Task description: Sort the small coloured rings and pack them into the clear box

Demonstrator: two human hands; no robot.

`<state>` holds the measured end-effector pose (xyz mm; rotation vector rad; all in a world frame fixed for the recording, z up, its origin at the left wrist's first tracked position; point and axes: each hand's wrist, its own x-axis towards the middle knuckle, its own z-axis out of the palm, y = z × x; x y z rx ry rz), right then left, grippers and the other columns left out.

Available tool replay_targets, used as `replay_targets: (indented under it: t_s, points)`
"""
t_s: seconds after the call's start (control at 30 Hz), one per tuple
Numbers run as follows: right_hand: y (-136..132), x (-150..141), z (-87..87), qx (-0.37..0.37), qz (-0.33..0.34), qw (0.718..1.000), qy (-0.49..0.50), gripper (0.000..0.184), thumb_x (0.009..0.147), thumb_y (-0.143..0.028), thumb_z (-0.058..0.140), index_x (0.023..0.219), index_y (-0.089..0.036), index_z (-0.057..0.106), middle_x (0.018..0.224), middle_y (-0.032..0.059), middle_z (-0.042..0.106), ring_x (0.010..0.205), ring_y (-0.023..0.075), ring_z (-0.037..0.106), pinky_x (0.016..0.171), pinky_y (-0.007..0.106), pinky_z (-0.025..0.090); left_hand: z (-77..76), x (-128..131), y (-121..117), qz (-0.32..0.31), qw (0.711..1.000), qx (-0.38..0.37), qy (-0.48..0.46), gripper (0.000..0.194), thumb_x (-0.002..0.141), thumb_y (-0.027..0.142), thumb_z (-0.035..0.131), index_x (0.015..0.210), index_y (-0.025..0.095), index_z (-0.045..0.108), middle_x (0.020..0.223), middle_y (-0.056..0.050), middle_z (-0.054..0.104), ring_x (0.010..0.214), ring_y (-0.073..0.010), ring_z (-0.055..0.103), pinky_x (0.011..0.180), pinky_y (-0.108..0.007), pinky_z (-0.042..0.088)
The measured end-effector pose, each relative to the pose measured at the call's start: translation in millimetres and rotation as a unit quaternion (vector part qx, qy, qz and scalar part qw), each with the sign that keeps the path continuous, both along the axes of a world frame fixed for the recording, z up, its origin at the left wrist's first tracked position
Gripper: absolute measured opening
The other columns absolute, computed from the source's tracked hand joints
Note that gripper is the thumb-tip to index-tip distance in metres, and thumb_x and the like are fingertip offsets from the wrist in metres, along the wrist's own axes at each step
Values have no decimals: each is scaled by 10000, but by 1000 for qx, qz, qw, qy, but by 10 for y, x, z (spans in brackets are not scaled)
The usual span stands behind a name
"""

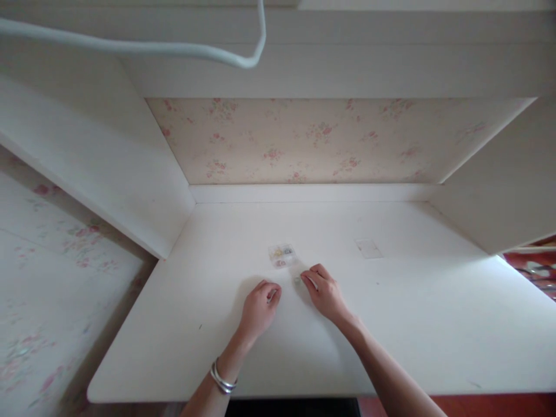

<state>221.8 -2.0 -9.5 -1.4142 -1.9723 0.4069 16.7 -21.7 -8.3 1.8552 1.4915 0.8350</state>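
My left hand [260, 306] rests on the white desk [391, 324] with its fingers curled in a pinch; what it holds is too small to make out. A silver bangle sits on that wrist. My right hand [324, 291] lies a little to the right, fingers curled, its fingertips at a tiny greenish object [297, 281] on the desk. Just beyond both hands stands a small clear box [282, 255] with coloured small pieces inside.
A flat clear lid [368, 248] lies on the desk to the back right. White side panels and a floral back wall enclose the desk. A white cable [174, 49] hangs across the top. The desk's front edge is near my forearms.
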Motion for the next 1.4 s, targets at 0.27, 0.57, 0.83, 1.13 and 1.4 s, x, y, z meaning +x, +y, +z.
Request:
replay_targets:
  t_s: [0.27,0.57,0.83,1.13,1.4]
  points:
    - [357,-164,152,37,-10,999,-16,267,934,-330,414,943,-222,657,896,47,565,759,134,576,719,249,459,-7,-40,36,14,1000,-18,0,213,856,292,480,853,184,663,761,-18,610,665,-126,534,630,-234,408]
    - [411,-63,26,5,-28,999,-35,290,927,-347,409,916,-236,676,898,37,587,704,128,576,670,254,447,-2,-84,61,23,999,-35,-26,209,846,289,489,855,174,664,746,-17,608,650,-123,526,635,-240,422]
    - [63,155,-92,-39,-56,997,33,282,911,-360,432,916,-219,676,877,42,582,675,129,566,632,256,454,102,78,72,-33,999,-9,15,188,855,274,492,875,198,663,826,-33,625,730,-139,571,693,-247,449]
    - [-113,138,-167,-36,-63,994,79,307,918,-358,416,890,-201,678,856,64,581,707,145,568,645,262,470,144,376,195,-86,988,23,129,206,896,327,468,977,239,636,966,-29,622,814,-142,621,744,-240,465]
    - [-113,163,-180,-24,-54,994,87,298,921,-342,413,908,-210,680,854,62,581,736,147,572,674,267,477,122,468,258,-95,976,25,194,225,907,312,453,1021,258,639,973,-31,626,865,-153,618,755,-243,465]
